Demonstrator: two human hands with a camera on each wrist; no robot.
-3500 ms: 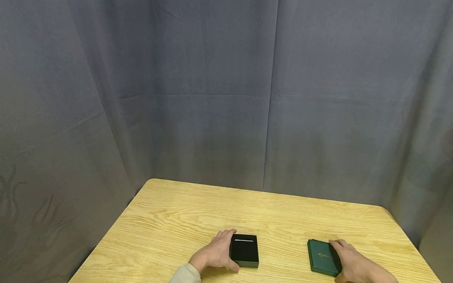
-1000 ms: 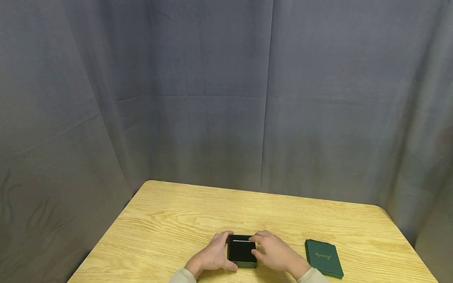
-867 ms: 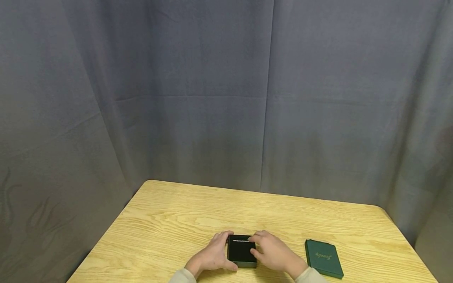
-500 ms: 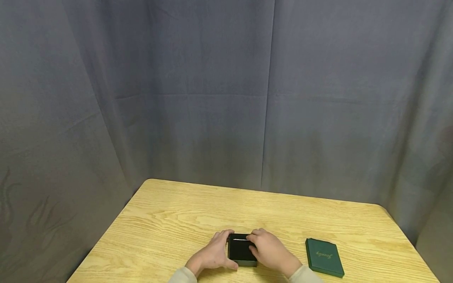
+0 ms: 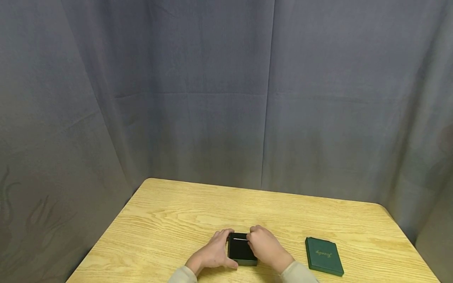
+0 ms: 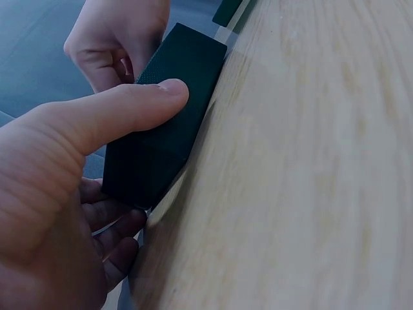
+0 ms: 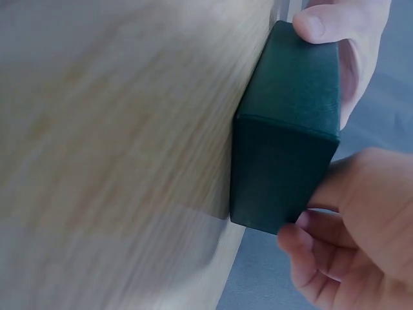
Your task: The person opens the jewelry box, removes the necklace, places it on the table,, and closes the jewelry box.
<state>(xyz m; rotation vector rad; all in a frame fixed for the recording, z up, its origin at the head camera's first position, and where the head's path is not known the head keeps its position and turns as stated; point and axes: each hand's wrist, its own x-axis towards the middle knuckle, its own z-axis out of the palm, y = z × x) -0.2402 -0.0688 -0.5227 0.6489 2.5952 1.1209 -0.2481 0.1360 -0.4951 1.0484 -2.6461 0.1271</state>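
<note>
An uncovered green jewelry box point(image 5: 245, 262) with a black insert point(image 5: 241, 249) sits on the table. Across the insert's far part runs a thin silvery strip point(image 5: 240, 239), which looks like a chain. My left hand point(image 5: 214, 251) grips the box from the left, its thumb point(image 6: 151, 100) on the near wall and its fingers toward the far side. At the right end of the strip, my right hand point(image 5: 265, 247) is curled over the box's rim and seems to pinch the strip there. Its fingertips are hidden in the head view. Curled fingers point(image 7: 300, 255) touch the box corner in the right wrist view.
A green lid point(image 5: 323, 255) with gold lettering lies flat on the wooden table point(image 5: 198, 204), to the right of my right hand. Grey curtains point(image 5: 212, 98) hang behind the table and along its sides.
Earlier my right hand let go of the lid and came left to the box. Over the last second its fingers have curled in at the strip's right end. My left hand keeps its hold.
</note>
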